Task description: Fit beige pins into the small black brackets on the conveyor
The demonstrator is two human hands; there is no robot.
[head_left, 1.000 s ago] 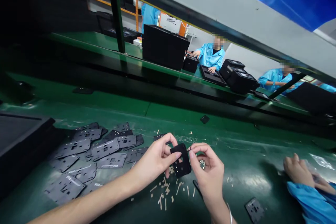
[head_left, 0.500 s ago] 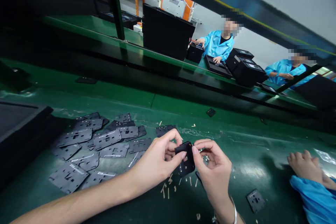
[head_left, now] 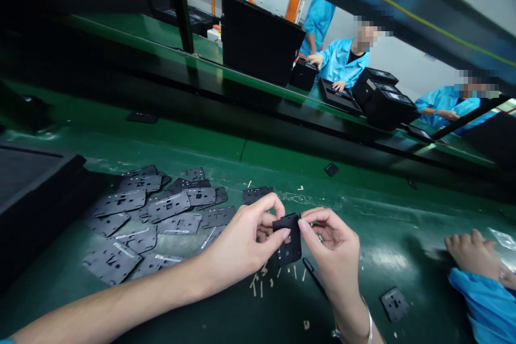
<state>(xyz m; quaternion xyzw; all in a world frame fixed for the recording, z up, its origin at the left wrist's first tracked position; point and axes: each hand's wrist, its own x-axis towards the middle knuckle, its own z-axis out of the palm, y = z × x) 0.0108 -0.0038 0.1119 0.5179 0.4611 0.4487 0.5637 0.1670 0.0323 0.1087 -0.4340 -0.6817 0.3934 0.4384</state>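
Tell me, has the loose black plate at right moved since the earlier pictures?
No: the loose black plate stays put against the small black piece on the belt; only the view shifted.

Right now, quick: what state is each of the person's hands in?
Left hand: closed, holding a black square plate.
Right hand: closed, fingertips pinching that plate's right edge.

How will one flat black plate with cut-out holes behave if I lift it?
The flat black plate looks thin, so probably light and fairly stiff. Lying flat on the green bench, it may slide when pushed, but should not roll.
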